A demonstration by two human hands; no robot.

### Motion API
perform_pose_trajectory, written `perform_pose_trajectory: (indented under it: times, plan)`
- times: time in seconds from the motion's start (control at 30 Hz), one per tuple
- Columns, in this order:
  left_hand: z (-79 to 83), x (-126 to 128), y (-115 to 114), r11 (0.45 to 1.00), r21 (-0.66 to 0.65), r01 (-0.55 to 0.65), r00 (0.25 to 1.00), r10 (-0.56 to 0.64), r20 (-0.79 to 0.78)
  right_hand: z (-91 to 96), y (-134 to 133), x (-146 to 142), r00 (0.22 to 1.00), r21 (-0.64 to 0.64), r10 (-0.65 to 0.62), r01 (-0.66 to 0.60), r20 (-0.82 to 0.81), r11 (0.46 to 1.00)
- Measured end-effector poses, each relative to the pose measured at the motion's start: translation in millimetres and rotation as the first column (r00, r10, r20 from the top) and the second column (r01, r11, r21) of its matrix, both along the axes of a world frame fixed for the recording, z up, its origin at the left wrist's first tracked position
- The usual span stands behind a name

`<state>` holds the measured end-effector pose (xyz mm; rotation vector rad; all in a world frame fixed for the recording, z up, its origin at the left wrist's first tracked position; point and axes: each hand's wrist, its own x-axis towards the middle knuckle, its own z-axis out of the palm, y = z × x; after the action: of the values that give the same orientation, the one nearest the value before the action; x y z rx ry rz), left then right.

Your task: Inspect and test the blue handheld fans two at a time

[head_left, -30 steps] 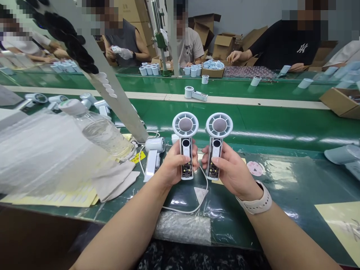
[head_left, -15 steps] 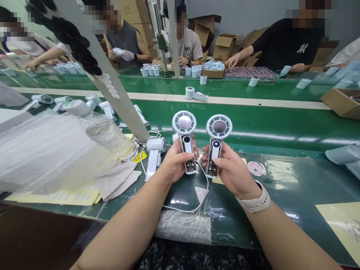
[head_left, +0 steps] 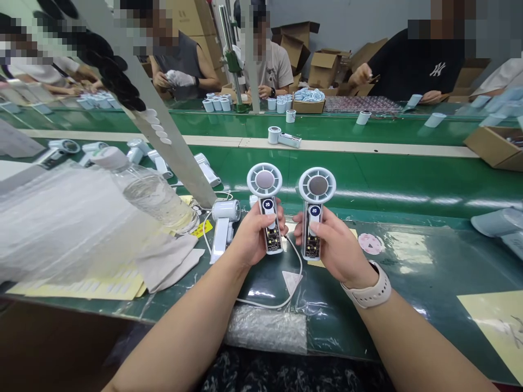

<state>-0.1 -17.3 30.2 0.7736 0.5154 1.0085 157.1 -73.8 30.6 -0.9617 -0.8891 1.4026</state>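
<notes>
In my left hand [head_left: 257,234] is a pale-blue handheld fan [head_left: 265,181], upright, its round display lit with "20". The thumb lies on the front of its handle. My right hand [head_left: 337,242], with a pale watch band at the wrist, grips a second handheld fan [head_left: 317,185] that also shows "20". Circuit parts show through the lower handle of both. The two fans stand side by side, slightly apart. Left of my left hand, another fan [head_left: 224,228] rests on the table beside a white cable [head_left: 300,272].
A slanted post [head_left: 175,147] rises on the left, near a plastic bottle [head_left: 151,190] and a translucent bag [head_left: 81,218]. Behind the fans runs a green conveyor [head_left: 392,179] with a fan [head_left: 285,137] on its pale strip. Several co-workers sit across it.
The display on the left fan has gone from dark to lit "20". Both hands stay nearly in place. Across the belt, the black-shirted co-worker has raised a hand from the table.
</notes>
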Motion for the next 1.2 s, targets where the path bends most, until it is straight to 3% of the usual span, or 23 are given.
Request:
perform_pose_trajectory:
  times: [0.1,0.27,0.73,1.1,1.2]
  plan:
    - [-0.8,-0.9,0.3,1.000,0.015,-0.006,1.000,0.006,-0.001,-0.7,0.9,-0.1,0.999,-0.015,-0.034,0.034,0.001,0.999]
    - [-1.6,-2.9,-0.5,0.997,0.068,0.036,0.999,-0.035,-0.018,2.5,-0.8,-1.8,1.000,0.004,0.016,-0.016,-0.007,1.000]
    - [1.3,-1.5,4.2,0.999,-0.034,-0.031,0.987,0.025,-0.158,1.4,2.8,-0.5,0.996,-0.068,-0.091,0.089,-0.018,0.994]
    - [-2.8,0.6,1.8,0.999,-0.027,-0.017,0.991,0.013,-0.130,5.5,1.7,-3.0,0.996,-0.088,-0.085,0.087,0.031,0.992]
    - [-7.3,3.4,0.3,0.996,-0.041,0.081,0.995,-0.083,-0.052,1.7,3.3,-5.2,0.991,-0.093,-0.130,0.128,-0.020,0.987]
